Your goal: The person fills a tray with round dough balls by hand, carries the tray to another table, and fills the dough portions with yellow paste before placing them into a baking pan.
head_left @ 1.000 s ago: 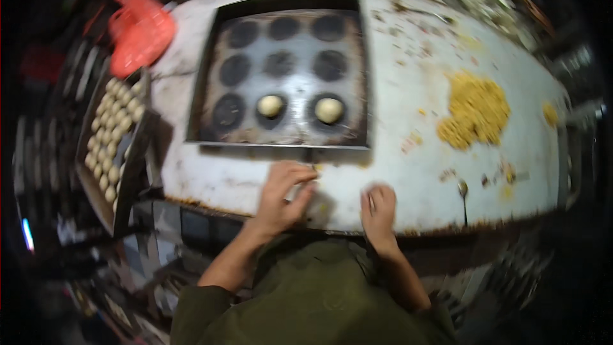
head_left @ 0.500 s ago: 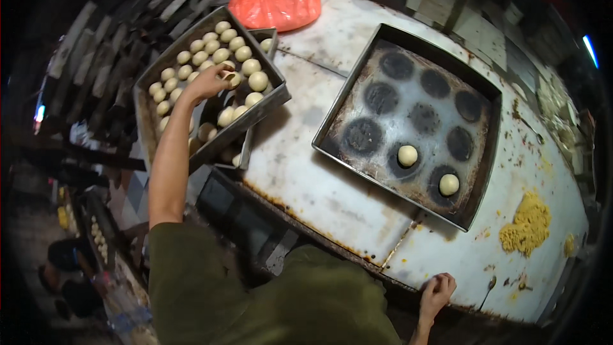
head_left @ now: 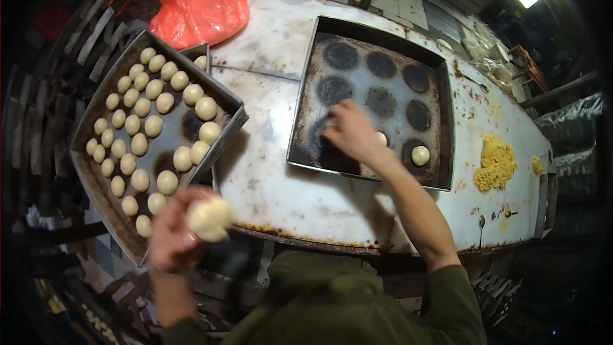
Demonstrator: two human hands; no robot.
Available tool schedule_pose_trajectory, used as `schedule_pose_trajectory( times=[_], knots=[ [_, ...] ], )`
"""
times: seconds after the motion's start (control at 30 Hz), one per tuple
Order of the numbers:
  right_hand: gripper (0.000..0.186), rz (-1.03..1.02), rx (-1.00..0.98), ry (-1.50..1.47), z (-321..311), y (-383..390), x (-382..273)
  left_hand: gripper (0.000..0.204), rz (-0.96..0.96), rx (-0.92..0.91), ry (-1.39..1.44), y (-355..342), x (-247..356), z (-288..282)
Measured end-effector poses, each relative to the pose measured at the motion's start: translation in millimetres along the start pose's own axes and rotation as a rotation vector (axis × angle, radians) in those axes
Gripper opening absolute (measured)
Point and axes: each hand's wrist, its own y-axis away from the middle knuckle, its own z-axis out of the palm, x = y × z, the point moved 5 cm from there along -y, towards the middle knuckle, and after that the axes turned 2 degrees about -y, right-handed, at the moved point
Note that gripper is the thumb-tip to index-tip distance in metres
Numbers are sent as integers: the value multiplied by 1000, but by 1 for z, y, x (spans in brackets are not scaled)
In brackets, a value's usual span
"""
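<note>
My left hand (head_left: 171, 230), blurred, grips a pale dough lump (head_left: 209, 217) over the near end of a deep tray (head_left: 230, 124) full of several dough balls (head_left: 167, 181). My right hand (head_left: 352, 129) reaches into the square metal pan (head_left: 399, 89) with dark round marks, fingertips curled down at a left-hand mark; whatever is under them is hidden. One dough ball (head_left: 420, 155) sits on the lower right mark, and another (head_left: 381, 137) is partly covered by my right hand.
A red plastic bag (head_left: 201, 6) lies at the table's back left. Yellow crumbly dough (head_left: 495, 163) and a spoon (head_left: 482, 223) lie on the stained white tabletop (head_left: 255, 198) at right. Another tray edge (head_left: 205, 51) shows beneath the left tray. Dark stacked slats (head_left: 48, 108) stand far left.
My left hand has come back from inside the left tray toward me with a dough lump. My right hand has moved up from the table's front edge into the pan. The view has shifted.
</note>
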Motion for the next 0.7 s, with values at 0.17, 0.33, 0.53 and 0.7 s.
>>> schedule_pose_trajectory(
  times=[0.17, 0.33, 0.53, 0.7],
  knots=[
    [32, -52, 184, 8, 27, 26, -1, 42, -281, 336, 300, 11, -156, 36],
    [15, -85, 519, -387, -60, 149, 0, 40, -361, 111, 256, -16, -265, 162],
    [18, 739, 743, -223, -137, 305, 234, 46, -910, -284, 646, -9, -330, 290],
    [20, 767, 974, 301, -191, 361, 343, 45, -795, -38, 119, -17, -379, 307]
  ],
)
